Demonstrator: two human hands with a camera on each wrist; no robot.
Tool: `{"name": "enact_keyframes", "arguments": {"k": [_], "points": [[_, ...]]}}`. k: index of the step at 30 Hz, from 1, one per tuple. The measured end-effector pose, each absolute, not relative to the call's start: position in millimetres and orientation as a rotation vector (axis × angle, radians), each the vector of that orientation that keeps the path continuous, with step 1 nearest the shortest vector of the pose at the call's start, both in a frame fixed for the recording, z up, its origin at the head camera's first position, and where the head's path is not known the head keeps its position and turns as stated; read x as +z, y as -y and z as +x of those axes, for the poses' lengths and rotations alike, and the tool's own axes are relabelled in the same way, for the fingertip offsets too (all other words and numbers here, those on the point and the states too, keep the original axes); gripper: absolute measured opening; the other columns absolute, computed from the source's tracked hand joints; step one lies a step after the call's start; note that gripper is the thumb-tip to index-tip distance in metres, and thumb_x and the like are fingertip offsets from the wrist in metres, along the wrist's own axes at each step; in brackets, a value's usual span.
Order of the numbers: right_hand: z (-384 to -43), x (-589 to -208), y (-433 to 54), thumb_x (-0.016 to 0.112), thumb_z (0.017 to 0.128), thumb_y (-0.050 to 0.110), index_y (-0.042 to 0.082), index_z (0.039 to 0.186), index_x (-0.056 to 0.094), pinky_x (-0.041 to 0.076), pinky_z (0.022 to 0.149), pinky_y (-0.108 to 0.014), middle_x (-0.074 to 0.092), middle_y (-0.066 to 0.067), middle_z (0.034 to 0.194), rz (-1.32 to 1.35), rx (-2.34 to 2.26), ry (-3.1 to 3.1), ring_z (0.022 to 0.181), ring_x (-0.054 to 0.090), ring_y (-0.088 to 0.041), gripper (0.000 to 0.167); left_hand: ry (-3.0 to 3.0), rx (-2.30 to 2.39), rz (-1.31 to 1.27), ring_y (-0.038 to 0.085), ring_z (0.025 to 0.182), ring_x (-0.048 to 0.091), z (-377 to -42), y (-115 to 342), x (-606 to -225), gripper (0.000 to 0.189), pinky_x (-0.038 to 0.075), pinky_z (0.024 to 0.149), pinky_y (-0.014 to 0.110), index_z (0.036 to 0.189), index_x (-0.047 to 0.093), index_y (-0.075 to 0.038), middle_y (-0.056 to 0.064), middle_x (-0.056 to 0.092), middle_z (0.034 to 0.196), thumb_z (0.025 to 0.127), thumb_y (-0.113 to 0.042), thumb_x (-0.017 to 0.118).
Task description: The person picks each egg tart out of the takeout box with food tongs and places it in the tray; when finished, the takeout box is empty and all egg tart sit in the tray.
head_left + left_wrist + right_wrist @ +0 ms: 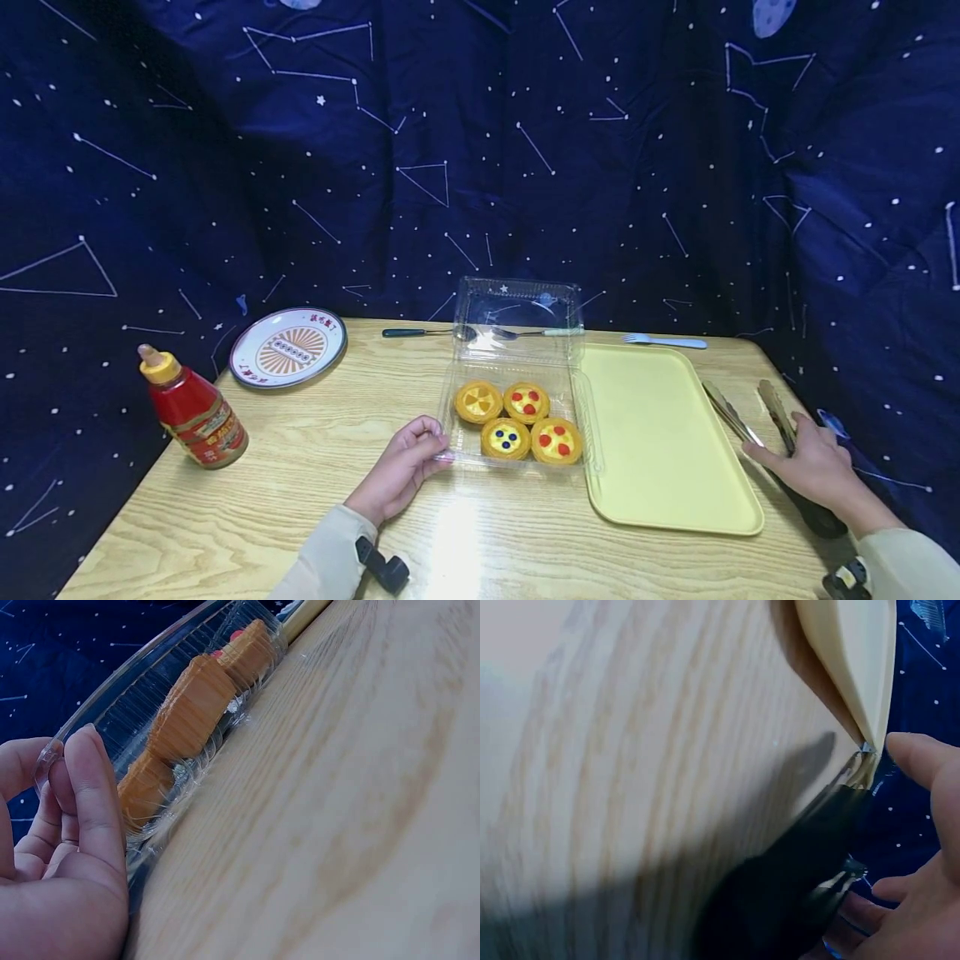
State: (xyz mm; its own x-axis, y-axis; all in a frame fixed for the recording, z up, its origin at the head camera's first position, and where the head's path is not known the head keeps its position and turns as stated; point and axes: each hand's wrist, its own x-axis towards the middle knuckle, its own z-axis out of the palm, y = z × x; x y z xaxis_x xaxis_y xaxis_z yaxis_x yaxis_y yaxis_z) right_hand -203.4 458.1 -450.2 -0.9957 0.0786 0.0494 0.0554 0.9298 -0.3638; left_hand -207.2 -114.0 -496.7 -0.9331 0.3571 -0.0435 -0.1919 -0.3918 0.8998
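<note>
My left hand (405, 471) pinches the near-left corner of a clear plastic box (566, 379) between thumb and fingers. Its hinged lid (517, 304) stands raised at the back. Inside sit several egg tarts: one with orange pieces (478, 402), one with blue berries (506, 439), and two with red fruit (557, 441). In the left wrist view, tart sides (193, 709) show through the clear wall. My right hand (817, 467) is at the black-handled metal tongs (802, 855), thumb extended on one side and fingers on the other. The tong arms are spread.
Between box and tongs lies a pale yellow tray (675, 467). Behind are a dark-handled spoon (405, 332), a white-handled utensil (558, 332) and a light blue fork (667, 342). A patterned plate (288, 348) and a red sauce bottle (198, 412) stand at left.
</note>
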Motion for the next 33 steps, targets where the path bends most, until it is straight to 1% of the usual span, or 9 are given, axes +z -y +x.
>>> {"name": "enact_keyframes", "arguments": {"k": [3, 6, 10, 16, 19, 23, 27, 30, 33], "points": [[-204.8, -451.5, -460.3, 0.060, 0.090, 0.055, -0.027, 0.136, 0.017, 0.033, 0.079, -0.074, 0.027, -0.053, 0.117, -0.141, 0.530, 3.089, 0.102, 0.031, -0.071, 0.103, -1.505, 2.357, 0.236, 0.011, 0.084, 0.062, -207.5, 113.9, -496.9, 0.011, 0.057, 0.083, 0.026, 0.100, 0.049, -0.006, 0.001, 0.056, 0.090, 0.096, -0.006, 0.059], [-205.2, -453.6, -462.9, 0.059, 0.089, 0.058, -0.028, 0.127, 0.024, 0.038, 0.071, -0.069, 0.032, -0.050, 0.107, -0.176, 0.498, 3.142, 0.094, 0.035, -0.069, 0.100, -1.510, 2.347, 0.247, 0.011, 0.085, 0.062, -207.8, 113.7, -496.9, 0.010, 0.057, 0.084, 0.027, 0.100, 0.049, -0.007, 0.000, 0.056, 0.090, 0.096, -0.007, 0.058], [-207.1, -455.5, -464.7, 0.058, 0.089, 0.058, -0.027, 0.116, 0.031, 0.038, 0.067, -0.063, 0.037, -0.045, 0.098, -0.207, 0.477, 3.166, 0.088, 0.039, -0.063, 0.093, -1.522, 2.343, 0.243, 0.012, 0.085, 0.062, -207.8, 113.7, -496.8, 0.009, 0.057, 0.084, 0.027, 0.100, 0.049, -0.007, 0.001, 0.055, 0.090, 0.097, -0.006, 0.057], [-209.8, -452.2, -464.5, 0.055, 0.095, 0.052, -0.024, 0.102, 0.042, 0.039, 0.066, -0.060, 0.043, -0.042, 0.090, -0.172, 0.468, 3.160, 0.085, 0.044, -0.061, 0.077, -1.532, 2.341, 0.238, 0.012, 0.086, 0.062, -207.7, 114.2, -497.9, 0.009, 0.057, 0.084, 0.026, 0.100, 0.049, -0.008, 0.000, 0.055, 0.089, 0.097, -0.006, 0.057], [-207.8, -448.1, -461.4, 0.053, 0.097, 0.048, -0.025, 0.108, 0.039, 0.042, 0.067, -0.063, 0.040, -0.046, 0.096, -0.198, 0.529, 3.137, 0.089, 0.044, -0.064, 0.076, -1.528, 2.344, 0.236, 0.012, 0.085, 0.062, -207.8, 114.1, -498.4, 0.008, 0.057, 0.084, 0.026, 0.099, 0.049, -0.008, 0.000, 0.055, 0.088, 0.097, -0.006, 0.056], [-202.5, -444.5, -456.5, 0.046, 0.101, 0.046, -0.026, 0.133, 0.020, 0.039, 0.074, -0.073, 0.027, -0.053, 0.110, -0.211, 0.652, 3.110, 0.100, 0.033, -0.069, 0.083, -1.528, 2.341, 0.236, 0.012, 0.085, 0.063, -209.2, 114.0, -500.1, 0.005, 0.057, 0.083, 0.026, 0.099, 0.050, -0.010, 0.000, 0.055, 0.089, 0.098, -0.006, 0.054], [-198.3, -442.5, -449.6, 0.044, 0.102, 0.044, -0.022, 0.141, 0.007, 0.034, 0.079, -0.077, 0.020, -0.055, 0.118, -0.180, 0.693, 3.063, 0.106, 0.027, -0.070, 0.086, -1.528, 2.346, 0.220, 0.013, 0.085, 0.063, -209.7, 113.8, -500.4, 0.005, 0.057, 0.082, 0.026, 0.099, 0.050, -0.010, 0.000, 0.054, 0.089, 0.098, -0.006, 0.054], [-197.0, -439.8, -441.7, 0.045, 0.102, 0.041, -0.021, 0.142, 0.009, 0.033, 0.082, -0.077, 0.021, -0.055, 0.121, -0.142, 0.689, 3.009, 0.110, 0.026, -0.070, 0.082, -1.526, 2.352, 0.207, 0.013, 0.085, 0.063, -209.1, 113.2, -499.4, 0.005, 0.057, 0.081, 0.025, 0.098, 0.051, -0.010, 0.001, 0.054, 0.090, 0.098, -0.006, 0.054], [-196.5, -435.5, -429.9, 0.047, 0.102, 0.036, -0.021, 0.140, 0.015, 0.034, 0.083, -0.075, 0.027, -0.055, 0.119, -0.076, 0.678, 2.955, 0.110, 0.030, -0.068, 0.076, -1.515, 2.356, 0.209, 0.013, 0.084, 0.063, -209.3, 112.9, -498.5, 0.005, 0.057, 0.080, 0.024, 0.098, 0.051, -0.010, 0.001, 0.054, 0.090, 0.098, -0.005, 0.054]]}}
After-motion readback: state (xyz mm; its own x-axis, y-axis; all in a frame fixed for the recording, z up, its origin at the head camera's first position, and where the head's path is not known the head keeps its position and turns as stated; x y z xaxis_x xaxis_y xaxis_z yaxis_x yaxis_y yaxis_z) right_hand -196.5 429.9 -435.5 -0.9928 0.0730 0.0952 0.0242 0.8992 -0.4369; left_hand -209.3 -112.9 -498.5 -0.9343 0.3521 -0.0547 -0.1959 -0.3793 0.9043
